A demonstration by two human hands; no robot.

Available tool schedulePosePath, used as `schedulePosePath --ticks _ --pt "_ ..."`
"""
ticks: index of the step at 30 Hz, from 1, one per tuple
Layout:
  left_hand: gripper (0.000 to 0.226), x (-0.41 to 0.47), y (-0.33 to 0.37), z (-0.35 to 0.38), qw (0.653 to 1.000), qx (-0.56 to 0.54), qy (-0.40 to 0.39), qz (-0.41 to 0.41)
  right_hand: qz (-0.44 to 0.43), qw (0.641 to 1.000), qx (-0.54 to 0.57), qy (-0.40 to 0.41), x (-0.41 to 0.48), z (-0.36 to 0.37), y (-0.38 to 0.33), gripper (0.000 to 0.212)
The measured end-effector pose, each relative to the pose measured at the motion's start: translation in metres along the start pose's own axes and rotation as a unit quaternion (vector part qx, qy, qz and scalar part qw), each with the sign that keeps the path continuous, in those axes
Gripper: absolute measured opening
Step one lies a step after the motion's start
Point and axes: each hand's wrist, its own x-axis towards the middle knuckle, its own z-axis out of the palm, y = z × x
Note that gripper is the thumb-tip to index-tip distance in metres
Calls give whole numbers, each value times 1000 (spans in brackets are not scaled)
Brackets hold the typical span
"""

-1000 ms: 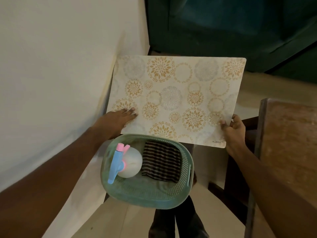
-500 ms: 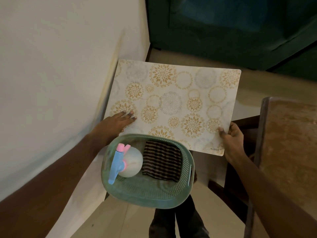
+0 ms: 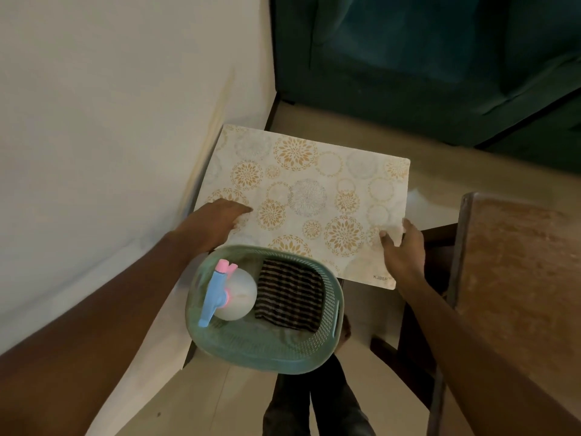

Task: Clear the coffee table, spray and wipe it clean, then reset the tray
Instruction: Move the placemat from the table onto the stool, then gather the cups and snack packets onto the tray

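Cream floral rectangular placemat (image 3: 308,199) held crosswise ahead | left hand (image 3: 217,220) laid flat on it | near-right edge pinched by right hand (image 3: 402,250)

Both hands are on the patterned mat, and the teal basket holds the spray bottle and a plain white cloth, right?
Not quite: the head view shows the cloth is dark with pale stripes, not plain white. It lies in the teal basket beside the spray bottle, with left hand and right hand on the patterned mat.
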Motion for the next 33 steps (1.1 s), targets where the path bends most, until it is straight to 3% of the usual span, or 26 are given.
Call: schedulePosePath --ticks 6,11,15,21,33 --pt "35 3 25 -27 1000 -14 -13 -11 -69 996 -20 -59 -25 -9 -37 45" --pt "30 -6 67 -72 998 15 48 38 -86 993 18 -74 -48 -27 -63 36" --pt "36 -23 112 -97 990 51 102 79 -111 990 46 -78 -68 -47 -82 34" --pt "57 -64 200 -102 985 43 168 8 -192 976 51 -85 -103 -82 -107 42" --pt "63 -152 309 -93 971 53 226 -52 -308 950 -52 -17 -186 -151 -92 48"
